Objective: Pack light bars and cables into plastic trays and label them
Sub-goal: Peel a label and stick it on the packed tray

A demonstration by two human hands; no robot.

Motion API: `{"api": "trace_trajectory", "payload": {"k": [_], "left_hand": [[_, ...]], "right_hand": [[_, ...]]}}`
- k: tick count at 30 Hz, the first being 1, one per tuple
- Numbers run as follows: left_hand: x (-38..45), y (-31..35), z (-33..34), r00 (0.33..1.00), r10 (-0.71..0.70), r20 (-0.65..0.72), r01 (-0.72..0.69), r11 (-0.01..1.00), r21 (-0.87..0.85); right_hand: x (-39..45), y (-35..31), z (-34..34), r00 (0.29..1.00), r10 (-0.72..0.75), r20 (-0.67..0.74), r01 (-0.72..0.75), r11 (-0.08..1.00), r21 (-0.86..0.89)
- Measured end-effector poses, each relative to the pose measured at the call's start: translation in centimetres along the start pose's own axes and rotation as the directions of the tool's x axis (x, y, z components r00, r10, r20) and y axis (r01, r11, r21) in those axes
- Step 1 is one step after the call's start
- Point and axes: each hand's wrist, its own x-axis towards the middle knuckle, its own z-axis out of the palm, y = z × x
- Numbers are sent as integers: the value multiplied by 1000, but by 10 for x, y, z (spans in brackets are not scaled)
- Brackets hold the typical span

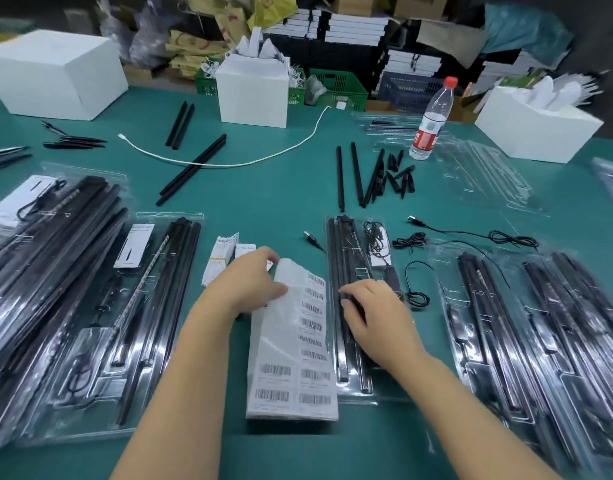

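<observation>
A white sheet of barcode labels (291, 362) lies on the green table in front of me. My left hand (249, 282) pinches its curled top edge. Just right of the sheet is a clear plastic tray (353, 389) holding black light bars and a coiled black cable. My right hand (371, 310) rests on the bars in that tray, fingers bent over them. Loose black cables (416, 265) lie to the right of the tray. Small paper cards (218, 261) sit behind my left hand.
Filled trays are stacked at the left (100, 306) and right (540, 334). Loose black bars (357, 174), a white cable (229, 161), a water bottle (430, 123), empty clear trays (488, 174) and white boxes (253, 88) occupy the far table.
</observation>
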Motion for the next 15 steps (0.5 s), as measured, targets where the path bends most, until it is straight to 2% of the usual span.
{"api": "trace_trajectory", "payload": {"k": [4,7,8,9,11,12,13,15], "left_hand": [[0,-6,-12,979,96,-179,-148,941,-305],[-3,-6,-22,966,99,-241,-233,742,-629],[-4,-3,-22,964,94,-249,-246,670,-700],[-4,1,-20,962,78,-263,-253,619,-744],[-3,9,-14,946,19,-325,-270,601,-752],[-2,13,-9,928,-13,-373,-279,640,-716],[-2,16,-4,903,-38,-428,-286,690,-665],[-2,23,5,855,-59,-516,-298,758,-580]], "right_hand": [[3,6,6,998,69,15,-70,995,74],[4,2,-1,994,110,11,-110,970,216],[6,-3,-5,989,141,36,-145,939,310],[9,-8,-11,978,177,111,-208,876,435],[15,-19,-18,912,184,365,-401,584,706],[16,-22,-20,880,145,453,-468,437,768],[17,-24,-21,862,85,499,-496,340,799],[17,-26,-24,846,-11,533,-513,254,820]]}}
